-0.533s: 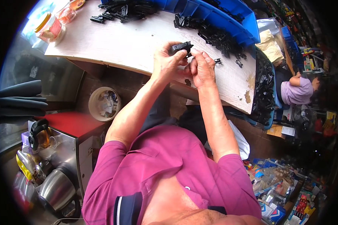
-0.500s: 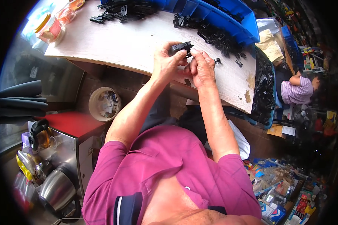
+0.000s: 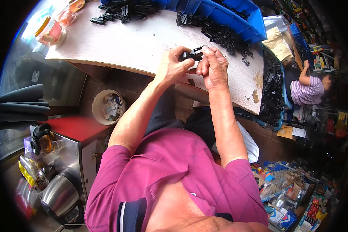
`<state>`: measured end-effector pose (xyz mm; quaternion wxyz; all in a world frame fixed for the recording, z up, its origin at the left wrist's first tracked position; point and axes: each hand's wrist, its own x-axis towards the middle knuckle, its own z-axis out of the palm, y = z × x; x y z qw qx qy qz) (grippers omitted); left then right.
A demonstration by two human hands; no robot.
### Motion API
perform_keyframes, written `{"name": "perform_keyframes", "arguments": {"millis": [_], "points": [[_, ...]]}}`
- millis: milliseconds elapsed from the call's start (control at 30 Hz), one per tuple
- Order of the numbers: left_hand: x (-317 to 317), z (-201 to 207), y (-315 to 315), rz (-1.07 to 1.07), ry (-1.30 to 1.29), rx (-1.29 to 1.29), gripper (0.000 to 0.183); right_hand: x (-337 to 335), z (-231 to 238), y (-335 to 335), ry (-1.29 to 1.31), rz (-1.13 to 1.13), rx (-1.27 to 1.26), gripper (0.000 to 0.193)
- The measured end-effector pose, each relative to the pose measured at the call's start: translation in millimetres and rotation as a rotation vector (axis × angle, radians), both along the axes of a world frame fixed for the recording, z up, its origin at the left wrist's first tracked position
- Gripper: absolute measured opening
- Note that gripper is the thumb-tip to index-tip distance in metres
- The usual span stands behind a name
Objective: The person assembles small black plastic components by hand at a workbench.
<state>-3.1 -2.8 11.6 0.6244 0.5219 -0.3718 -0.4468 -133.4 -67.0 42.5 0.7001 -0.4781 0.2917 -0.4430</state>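
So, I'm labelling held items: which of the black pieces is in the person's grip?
The black piece in the left hand, the right hand at its end; the heaped pieces lie on the table.

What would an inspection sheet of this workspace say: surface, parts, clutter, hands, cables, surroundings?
Surface: pale worktable, finish worn off in patches near its right edge.
Job's things: black plastic part in hand; loose black-part heap before a blue divided bin, another black-part pile farther left.
Clutter: yellow-lidded jar at the table's left end.
Hands: left hand holds the part; right hand is at its right end, grip unclear.
Cables: thin cord, lower left; where it leads is unclear.
Surroundings: waste bucket, metal jug, blue tub of black parts; another person at right.
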Motion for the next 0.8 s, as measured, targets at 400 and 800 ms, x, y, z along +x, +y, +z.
{"name": "perform_keyframes", "arguments": {"millis": [400, 800], "points": [[4.3, 5.3, -3.9, -0.073, -0.141, 0.067, 0.029, -7.5, -16.3, -2.6, 0.015, 0.038, -0.024, 0.014], [-6.9, 4.2, -8.2, 0.072, 0.023, 0.104, 0.018, -15.3, -12.8, 10.0, 0.176, -0.097, 0.114, 0.026]]}}
